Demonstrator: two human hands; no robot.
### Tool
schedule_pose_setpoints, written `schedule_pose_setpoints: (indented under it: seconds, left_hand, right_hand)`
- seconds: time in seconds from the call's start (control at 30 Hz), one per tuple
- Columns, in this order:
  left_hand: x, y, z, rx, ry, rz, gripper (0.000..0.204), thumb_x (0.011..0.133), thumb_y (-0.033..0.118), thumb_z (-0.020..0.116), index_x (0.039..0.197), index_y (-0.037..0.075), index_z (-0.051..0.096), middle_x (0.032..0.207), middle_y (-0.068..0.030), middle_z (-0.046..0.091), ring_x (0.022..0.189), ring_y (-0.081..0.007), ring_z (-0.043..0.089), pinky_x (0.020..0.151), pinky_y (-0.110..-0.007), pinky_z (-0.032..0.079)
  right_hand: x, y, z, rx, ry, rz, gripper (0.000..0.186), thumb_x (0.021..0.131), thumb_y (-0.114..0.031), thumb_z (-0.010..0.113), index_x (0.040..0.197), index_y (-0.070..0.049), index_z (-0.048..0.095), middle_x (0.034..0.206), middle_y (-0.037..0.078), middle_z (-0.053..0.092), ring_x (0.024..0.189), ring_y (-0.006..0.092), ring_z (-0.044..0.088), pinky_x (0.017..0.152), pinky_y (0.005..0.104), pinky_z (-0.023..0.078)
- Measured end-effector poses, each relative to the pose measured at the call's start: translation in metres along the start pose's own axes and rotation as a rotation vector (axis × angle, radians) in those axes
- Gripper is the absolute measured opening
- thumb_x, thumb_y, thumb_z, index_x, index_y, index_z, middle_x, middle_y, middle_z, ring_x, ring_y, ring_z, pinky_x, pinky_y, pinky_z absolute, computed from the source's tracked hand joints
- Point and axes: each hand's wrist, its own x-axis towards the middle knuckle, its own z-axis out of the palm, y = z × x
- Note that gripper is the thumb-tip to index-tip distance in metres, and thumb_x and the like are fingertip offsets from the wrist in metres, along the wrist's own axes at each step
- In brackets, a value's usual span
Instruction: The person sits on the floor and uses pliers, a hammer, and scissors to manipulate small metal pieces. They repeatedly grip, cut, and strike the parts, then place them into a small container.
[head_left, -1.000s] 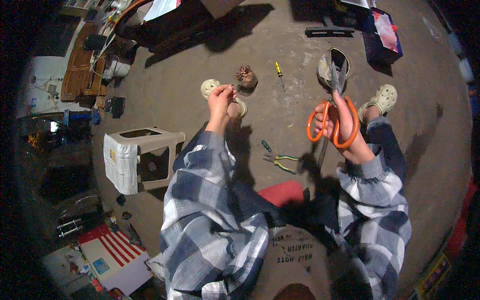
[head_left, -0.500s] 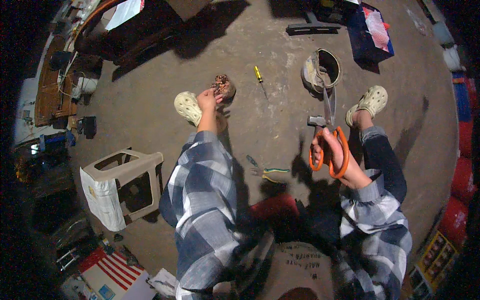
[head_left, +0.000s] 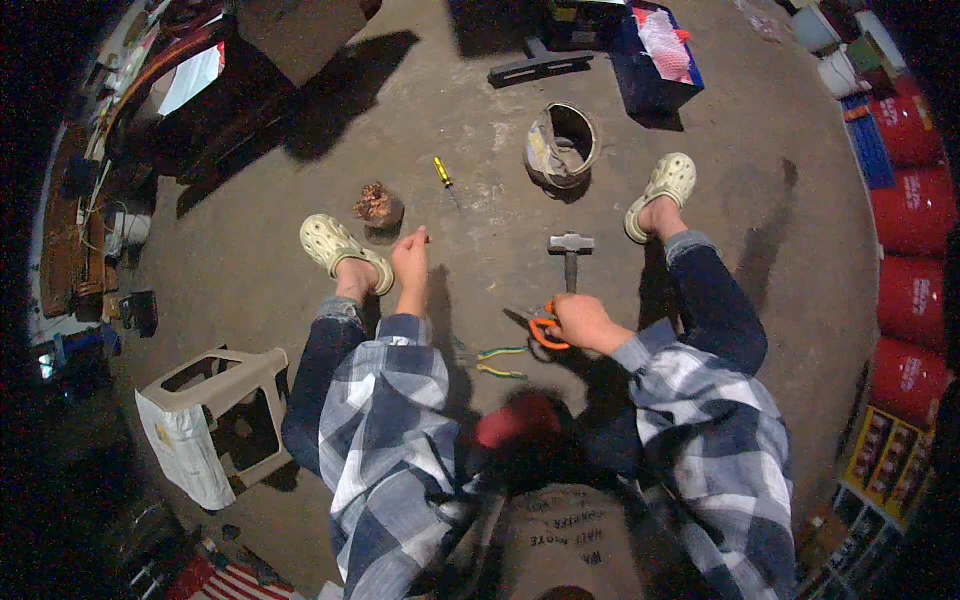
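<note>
My right hand is closed on orange-handled scissors, their dark blades pointing left, low over the floor. Just beyond its knuckles lies a hammer with a grey metal head; its handle runs toward the hand. My left hand is closed in a pinch, with a small dark bit at the fingertips that I cannot make out. Near it stands a small round container heaped with copper-coloured scraps. Pliers with green and yellow handles lie between my legs.
A yellow-handled screwdriver lies ahead on the floor, left of an open bucket-like container. To the left stands a beige plastic stool on its side. A dark blue box is at the far right. Red sacks line the right edge.
My left hand has drawn back from the container of copper scraps. My right hand has lowered the scissors beside the hammer, turning the blades from forward to left. The whole view has shifted.
</note>
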Motion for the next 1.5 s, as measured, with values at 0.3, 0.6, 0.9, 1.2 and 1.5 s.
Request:
schedule_pose_setpoints:
  seconds: [0.3, 0.6, 0.9, 1.2, 1.5]
  left_hand:
    - [-0.029, 0.139, -0.094, 0.298, -0.468, 0.259, 0.023, 0.083, 0.022, 0.061, 0.095, 0.002, 0.063, 0.081, -0.0025, 0.063, 0.074, -0.0097, 0.056, 0.066, -0.024, 0.045]
    - [-0.095, 0.213, -0.167, 0.732, -0.563, 0.324, 0.028, 0.085, 0.020, 0.058, 0.103, -0.001, 0.057, 0.095, -0.0133, 0.063, 0.088, -0.0197, 0.060, 0.080, -0.030, 0.045]
    - [-0.080, 0.171, -0.173, 0.977, -0.631, 0.476, 0.031, 0.077, 0.022, 0.063, 0.098, 0.000, 0.055, 0.093, -0.0215, 0.059, 0.085, -0.0394, 0.056, 0.072, -0.043, 0.045]
    - [-0.112, 0.199, -0.160, 1.002, -0.652, 0.446, 0.029, 0.075, 0.018, 0.064, 0.095, -0.001, 0.055, 0.088, -0.0210, 0.055, 0.086, -0.0394, 0.052, 0.072, -0.044, 0.043]
    - [-0.126, 0.231, -0.140, 1.072, -0.773, 0.398, 0.034, 0.071, 0.016, 0.066, 0.099, 0.001, 0.054, 0.089, -0.0154, 0.052, 0.086, -0.0326, 0.051, 0.075, -0.038, 0.044]
  right_hand:
    - [0.027, 0.017, 0.092, 0.056, 0.134, -0.008, 0.023, 0.077, -0.019, 0.057, 0.094, -0.003, 0.059, 0.078, 0.017, 0.061, 0.074, 0.0353, 0.061, 0.065, 0.0445, 0.049]
    - [0.040, 0.055, 0.152, 0.165, 0.081, 0.233, 0.031, 0.076, -0.012, 0.058, 0.105, -0.004, 0.054, 0.086, 0.019, 0.062, 0.077, 0.0357, 0.062, 0.067, 0.0455, 0.049]
    - [0.094, 0.055, 0.021, 0.323, 0.684, 0.099, 0.022, 0.078, -0.014, 0.060, 0.094, 0.000, 0.056, 0.088, 0.019, 0.058, 0.082, 0.0353, 0.058, 0.071, 0.0417, 0.046]
    - [0.216, 0.123, -0.102, 0.186, 0.951, 0.158, 0.019, 0.079, -0.007, 0.050, 0.094, -0.003, 0.060, 0.091, 0.017, 0.061, 0.087, 0.0343, 0.058, 0.077, 0.0407, 0.045]
    - [0.298, 0.195, -0.107, -0.011, 0.488, 0.419, 0.035, 0.074, -0.016, 0.060, 0.104, 0.000, 0.055, 0.105, 0.023, 0.058, 0.100, 0.0371, 0.055, 0.085, 0.0412, 0.045]
